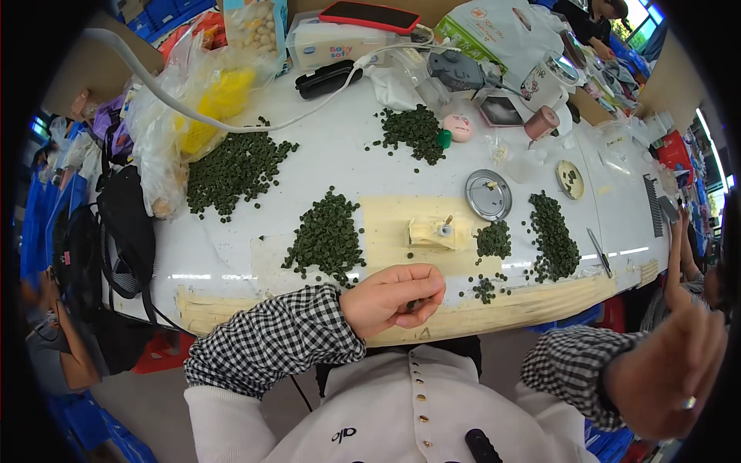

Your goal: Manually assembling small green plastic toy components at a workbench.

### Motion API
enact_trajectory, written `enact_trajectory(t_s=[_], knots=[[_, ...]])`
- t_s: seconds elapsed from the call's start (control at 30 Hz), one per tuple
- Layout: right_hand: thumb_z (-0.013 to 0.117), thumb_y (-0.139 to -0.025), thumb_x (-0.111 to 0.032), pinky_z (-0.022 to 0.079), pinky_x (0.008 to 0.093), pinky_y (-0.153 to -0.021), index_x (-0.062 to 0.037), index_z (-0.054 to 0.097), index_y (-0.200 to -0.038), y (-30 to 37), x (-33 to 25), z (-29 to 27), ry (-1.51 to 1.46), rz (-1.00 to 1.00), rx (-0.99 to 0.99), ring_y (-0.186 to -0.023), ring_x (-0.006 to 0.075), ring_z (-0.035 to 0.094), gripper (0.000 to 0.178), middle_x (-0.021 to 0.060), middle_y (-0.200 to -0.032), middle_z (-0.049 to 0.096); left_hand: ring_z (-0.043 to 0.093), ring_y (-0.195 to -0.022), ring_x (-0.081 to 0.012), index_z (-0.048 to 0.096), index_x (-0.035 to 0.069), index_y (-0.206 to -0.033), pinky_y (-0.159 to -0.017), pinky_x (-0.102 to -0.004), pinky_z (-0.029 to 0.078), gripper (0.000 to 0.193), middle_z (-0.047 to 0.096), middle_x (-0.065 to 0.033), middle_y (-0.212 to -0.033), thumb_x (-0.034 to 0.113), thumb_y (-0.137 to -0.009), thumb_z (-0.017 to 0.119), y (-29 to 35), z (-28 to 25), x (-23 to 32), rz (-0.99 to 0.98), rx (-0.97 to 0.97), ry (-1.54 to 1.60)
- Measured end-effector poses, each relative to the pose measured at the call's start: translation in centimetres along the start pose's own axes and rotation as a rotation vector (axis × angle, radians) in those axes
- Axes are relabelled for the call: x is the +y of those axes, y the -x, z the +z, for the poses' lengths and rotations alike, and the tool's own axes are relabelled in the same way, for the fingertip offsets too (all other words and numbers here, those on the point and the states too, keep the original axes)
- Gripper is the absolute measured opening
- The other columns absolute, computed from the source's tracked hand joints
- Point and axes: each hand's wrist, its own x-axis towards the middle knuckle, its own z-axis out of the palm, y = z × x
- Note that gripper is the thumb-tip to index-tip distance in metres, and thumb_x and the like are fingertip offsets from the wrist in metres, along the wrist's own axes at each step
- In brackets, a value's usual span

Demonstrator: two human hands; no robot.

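Observation:
My left hand (397, 297) is curled at the front edge of the table, with small dark green pieces (412, 305) showing between its fingers. Off the table at the far right, my right hand (665, 376) is raised and smeared by motion, so its fingers are unclear; a ring is on it. Just beyond the left hand stands a small fixture wrapped in cream tape (431, 232), with a short metal pin on top. Left of it lies a heap of dark green round pieces (328, 235). A smaller pile (494, 240) and a long pile (553, 238) lie to its right.
More green heaps lie at the back left (235, 171) and back centre (413, 133). A round metal dish (488, 195), a cream dish (570, 180) and tweezers (599, 253) sit at the right. A white cable (309, 116) crosses the back. A red-cased phone (369, 15) rests on a plastic box.

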Motion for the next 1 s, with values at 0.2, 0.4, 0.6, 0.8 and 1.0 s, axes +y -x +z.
enact_trajectory(t_s=[0.2, 0.4, 0.6, 0.8, 1.0], knots=[[0.031, -0.099, -0.039, 0.038, 0.0347, -0.089, -0.0011, 0.053, -0.106, 4.5, 7.2, 9.0, -0.868, 0.499, -0.071, -0.097, 0.0197, 0.048, 0.045, 0.0107, -0.101, 0.056, 0.035, -0.052, -0.0065, 0.051, 0.006, -0.086, -0.046, -0.0192, 0.028, 0.026, 0.049, -0.0015, -0.067, 0.025, -0.101, 0.043, 0.1, 0.0, 0.1, 0.001, 0.042, 0.002], [0.020, -0.100, -0.045, 0.034, 0.0343, -0.100, 0.0056, 0.040, -0.125, 3.7, 6.5, 15.2, -1.795, 0.500, -0.235, -0.115, 0.0219, 0.043, 0.060, 0.0162, -0.124, 0.047, 0.034, -0.052, -0.0066, 0.051, 0.005, -0.085, -0.047, -0.0186, 0.029, 0.028, 0.050, -0.0026, -0.067, 0.025, -0.102, 0.041, -0.3, 0.1, 0.2, 0.007, 0.035, 0.008], [0.013, -0.101, -0.047, 0.031, 0.0347, -0.108, 0.0110, 0.034, -0.137, 4.4, 6.7, 16.6, -2.029, 0.558, -0.369, -0.129, 0.0242, 0.041, 0.072, 0.0205, -0.139, 0.042, 0.034, -0.053, -0.0052, 0.054, 0.003, -0.091, -0.048, -0.0180, 0.029, 0.023, 0.050, -0.0013, -0.069, 0.021, -0.101, 0.045, -0.3, 0.0, 0.1, 0.017, 0.026, -0.020], [0.036, -0.101, -0.035, 0.041, 0.0425, -0.093, 0.0017, 0.062, -0.096, 6.3, 9.7, 11.3, -1.383, 0.658, -0.467, -0.108, 0.0312, 0.052, 0.045, 0.0138, -0.104, 0.061, 0.037, -0.057, -0.0044, 0.057, 0.000, -0.101, -0.051, -0.0176, 0.032, 0.021, 0.054, -0.0010, -0.077, 0.018, -0.100, 0.048, -0.2, 0.0, -0.2, 0.031, 0.015, -0.021], [0.054, -0.094, -0.018, 0.042, 0.0343, -0.081, 0.0003, 0.065, -0.088, 10.3, 9.5, 1.8, -0.537, 0.759, -0.003, -0.083, 0.0206, 0.056, 0.022, 0.0101, -0.088, 0.063, 0.053, -0.066, -0.0068, 0.057, 0.000, -0.107, -0.057, -0.0184, 0.042, 0.019, 0.064, -0.0083, -0.094, 0.015, -0.098, 0.050, -0.3, -0.2, -0.6, 0.042, 0.066, 0.036]])
